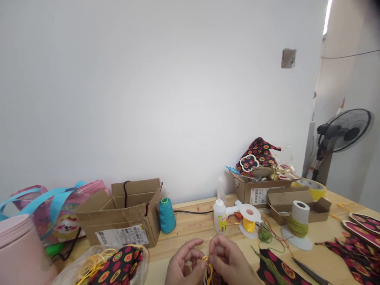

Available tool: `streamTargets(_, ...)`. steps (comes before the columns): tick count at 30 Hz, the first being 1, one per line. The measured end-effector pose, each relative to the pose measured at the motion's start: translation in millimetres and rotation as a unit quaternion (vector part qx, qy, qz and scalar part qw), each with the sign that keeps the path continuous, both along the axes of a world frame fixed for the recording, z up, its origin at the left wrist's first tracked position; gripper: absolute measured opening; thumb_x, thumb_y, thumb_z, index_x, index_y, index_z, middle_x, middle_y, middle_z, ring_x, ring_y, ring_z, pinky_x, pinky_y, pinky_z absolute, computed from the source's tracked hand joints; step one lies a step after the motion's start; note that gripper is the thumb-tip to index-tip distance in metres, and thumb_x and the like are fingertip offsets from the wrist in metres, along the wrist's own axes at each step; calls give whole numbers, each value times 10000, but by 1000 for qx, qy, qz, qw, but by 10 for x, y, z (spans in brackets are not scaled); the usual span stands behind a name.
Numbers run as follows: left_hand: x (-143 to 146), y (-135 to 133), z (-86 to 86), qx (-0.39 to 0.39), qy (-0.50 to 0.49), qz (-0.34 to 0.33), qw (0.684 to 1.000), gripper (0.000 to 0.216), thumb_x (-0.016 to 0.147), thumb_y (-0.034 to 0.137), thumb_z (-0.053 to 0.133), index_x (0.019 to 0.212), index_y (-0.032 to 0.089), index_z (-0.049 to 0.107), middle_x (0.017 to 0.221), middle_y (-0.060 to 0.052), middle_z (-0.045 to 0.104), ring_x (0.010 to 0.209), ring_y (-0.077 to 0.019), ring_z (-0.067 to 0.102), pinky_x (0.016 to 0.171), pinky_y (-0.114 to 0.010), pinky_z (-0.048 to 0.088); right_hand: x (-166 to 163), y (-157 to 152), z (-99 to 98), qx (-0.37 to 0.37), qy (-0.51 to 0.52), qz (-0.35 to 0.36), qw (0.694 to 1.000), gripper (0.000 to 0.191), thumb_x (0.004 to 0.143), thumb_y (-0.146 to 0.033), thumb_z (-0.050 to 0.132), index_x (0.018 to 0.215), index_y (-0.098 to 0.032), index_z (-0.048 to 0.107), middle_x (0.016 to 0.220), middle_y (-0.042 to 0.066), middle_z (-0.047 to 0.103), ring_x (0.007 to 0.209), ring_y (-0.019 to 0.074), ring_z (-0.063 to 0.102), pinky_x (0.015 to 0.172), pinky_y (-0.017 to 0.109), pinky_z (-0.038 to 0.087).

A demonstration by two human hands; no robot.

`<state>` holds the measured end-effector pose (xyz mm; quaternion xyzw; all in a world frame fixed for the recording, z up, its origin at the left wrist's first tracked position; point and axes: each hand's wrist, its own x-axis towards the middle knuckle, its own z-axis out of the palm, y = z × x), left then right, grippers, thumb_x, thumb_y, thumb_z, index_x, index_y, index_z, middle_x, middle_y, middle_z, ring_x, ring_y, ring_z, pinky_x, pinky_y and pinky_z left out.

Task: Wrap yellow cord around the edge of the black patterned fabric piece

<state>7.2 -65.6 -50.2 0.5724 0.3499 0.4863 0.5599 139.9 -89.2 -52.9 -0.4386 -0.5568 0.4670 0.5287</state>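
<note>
At the bottom middle of the head view, my left hand and my right hand are close together. Both are closed in a pinch on a thin yellow cord, which forms a small loop between the fingertips. Below the cord, a dark patterned piece shows partly between my hands; most of it is hidden. A white glue bottle stands upright just behind my right hand. Right of that hand lies black fabric with round coloured motifs, with green cord across it.
Behind stand a yellow cord spool, a green cord spool, a teal thread cone and an open cardboard box. Scissors lie at right. A bag of yellow cords and fabric, plus a pink bin, are at left.
</note>
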Motion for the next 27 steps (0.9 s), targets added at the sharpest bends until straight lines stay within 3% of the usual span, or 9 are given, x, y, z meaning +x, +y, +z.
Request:
streamTargets(4,-14,19,-34,1,5,-12,1000,390,546,304,663,890,136,588,567,-13,631,539,-133,532,477,-198,358,12,-5,24,13,8,11,1000,87,661,-205,476,654,-182,393,496,-66,447,432,67,402,418,162,302)
streamTargets(6,-18,30,-53,-5,3,-13,1000,400,545,313,663,894,136,584,568,-13,632,544,-136,539,483,-202,364,25,-26,66,30,-52,5,998,29,668,-182,459,651,-163,446,531,-35,488,469,80,428,433,171,306)
streamTargets(11,-19,36,-57,-10,17,1,1000,390,543,309,664,883,134,588,583,-19,645,582,-150,562,510,-210,383,57,-64,131,68,-200,-37,977,120,671,-158,457,700,-140,572,547,-26,483,429,67,360,403,172,269)
streamTargets(19,9,-16,5,-25,-12,0,1000,371,518,279,689,845,125,606,553,-11,637,529,-122,556,479,-186,397,80,-67,106,101,-240,-71,963,72,579,-100,478,573,-145,534,546,-35,436,456,68,353,410,175,262)
streamTargets(21,23,-31,13,-24,-13,-1,1000,365,514,262,692,841,122,608,550,-13,638,527,-123,560,477,-186,403,72,-53,101,77,-215,-67,971,68,553,-102,469,544,-148,518,527,-40,431,436,62,330,394,176,237)
streamTargets(23,42,-45,18,-22,-12,0,1000,345,508,234,694,825,123,611,543,-11,636,526,-124,568,481,-186,409,66,-27,92,4,-150,-49,987,30,528,-132,472,517,-151,492,477,-49,428,404,57,327,381,174,226)
streamTargets(27,76,-59,18,-30,-6,0,1000,310,498,189,691,792,131,612,526,0,626,480,-116,563,464,-190,405,92,7,88,-158,22,56,986,34,478,-177,488,474,-145,478,392,-56,440,337,41,323,361,166,223)
